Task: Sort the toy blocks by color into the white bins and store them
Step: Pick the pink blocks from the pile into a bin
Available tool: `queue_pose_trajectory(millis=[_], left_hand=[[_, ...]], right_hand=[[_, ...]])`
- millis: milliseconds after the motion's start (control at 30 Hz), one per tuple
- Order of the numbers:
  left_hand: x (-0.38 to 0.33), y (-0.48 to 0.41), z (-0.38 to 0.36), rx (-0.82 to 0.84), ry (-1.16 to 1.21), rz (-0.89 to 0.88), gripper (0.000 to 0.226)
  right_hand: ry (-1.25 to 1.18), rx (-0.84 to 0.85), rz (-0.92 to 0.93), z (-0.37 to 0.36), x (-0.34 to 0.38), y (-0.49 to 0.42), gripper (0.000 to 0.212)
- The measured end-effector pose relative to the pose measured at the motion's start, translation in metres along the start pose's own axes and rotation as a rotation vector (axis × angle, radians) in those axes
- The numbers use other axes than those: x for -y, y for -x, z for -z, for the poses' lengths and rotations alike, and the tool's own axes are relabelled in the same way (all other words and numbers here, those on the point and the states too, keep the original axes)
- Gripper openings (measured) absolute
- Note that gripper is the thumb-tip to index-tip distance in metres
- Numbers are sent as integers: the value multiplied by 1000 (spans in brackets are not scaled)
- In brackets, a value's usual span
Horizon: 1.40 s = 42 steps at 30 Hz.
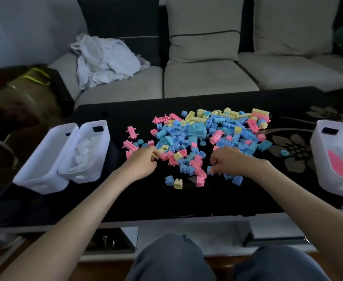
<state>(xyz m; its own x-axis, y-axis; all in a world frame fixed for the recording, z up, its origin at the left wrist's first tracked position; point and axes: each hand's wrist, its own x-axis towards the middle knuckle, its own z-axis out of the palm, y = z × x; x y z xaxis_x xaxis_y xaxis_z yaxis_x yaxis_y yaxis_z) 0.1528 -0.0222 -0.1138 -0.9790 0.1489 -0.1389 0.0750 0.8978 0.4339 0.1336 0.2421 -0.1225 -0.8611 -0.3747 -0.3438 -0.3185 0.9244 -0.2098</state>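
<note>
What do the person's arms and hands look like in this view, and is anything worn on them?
The left hand and right hand wear no gloves, rings or watch that I can see. Both arms are uncovered, with no sleeve in view.

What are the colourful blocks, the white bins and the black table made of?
The blocks look like moulded plastic: pastel pink, blue and yellow, studded, matte. The white bins look like thin, smooth plastic, slightly see-through: pink seems to show through the wall of the right bin. The table top seems glossy black, probably glass or lacquer; too dim to tell which.
</note>
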Motion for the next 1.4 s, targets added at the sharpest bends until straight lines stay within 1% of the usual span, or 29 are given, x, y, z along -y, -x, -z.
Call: queue_pose_trajectory(millis=[100,167,233,300,367,467,533,567,633,667,700,767,800,900,1000,1067,1133,1167,1233,1300,1400], left_hand=[[22,3,11,-29,61,95,38],[40,8,17,-37,143,174,42],[56,13,20,-51,141,228,41],[65,14,22,-87,132,264,38],[70,8,22,-143,127,287,38],[74,-4,21,-211,71,309,38],[77,-13,20,-254,28,281,35],[78,-16,20,-269,8,256,37],[79,-25,20,-265,-83,200,54],[79,-28,21,-240,-179,178,62],[77,-32,23,-202,-294,154,64],[76,-38,27,-125,-474,107,61],[77,-43,29,-110,-512,96,57],[84,-57,31,-155,-562,33,41],[86,-69,33,-214,-619,-55,26],[84,-74,38,-247,-602,-79,22],[74,-78,44,-296,-560,-101,19],[65,-77,46,-328,-517,-115,18],[39,-76,46,-377,-380,-163,18],[3,-74,40,-375,-205,-236,19],[-53,-65,26,-284,107,-276,17]], right_hand=[[-5,-58,-27,-2,-7,3,39],[27,-51,-10,0,-13,6,28],[62,-15,-4,4,-16,6,19],[91,-16,-10,4,-15,0,13],[123,-76,-5,0,-8,-7,9],[75,-232,-5,-2,1,-15,17],[14,-320,23,1,9,-17,21],[-22,-340,35,3,14,-18,22],[-98,-366,46,9,25,-22,25],[-140,-380,40,12,31,-24,27],[-180,-398,31,15,36,-26,28],[-288,-423,14,18,45,-29,29],[-362,-425,9,20,49,-32,29],[-612,-385,5,26,61,-42,27],[-804,-372,-20,31,65,-55,29],[-855,-411,-33,33,64,-59,27],[-814,-479,-37,33,58,-59,23],[-793,-520,-44,32,54,-58,21],[-830,-581,-65,32,42,-52,21],[-1001,-588,-105,32,27,-45,24],[-1427,-541,-193,34,9,-34,25]])
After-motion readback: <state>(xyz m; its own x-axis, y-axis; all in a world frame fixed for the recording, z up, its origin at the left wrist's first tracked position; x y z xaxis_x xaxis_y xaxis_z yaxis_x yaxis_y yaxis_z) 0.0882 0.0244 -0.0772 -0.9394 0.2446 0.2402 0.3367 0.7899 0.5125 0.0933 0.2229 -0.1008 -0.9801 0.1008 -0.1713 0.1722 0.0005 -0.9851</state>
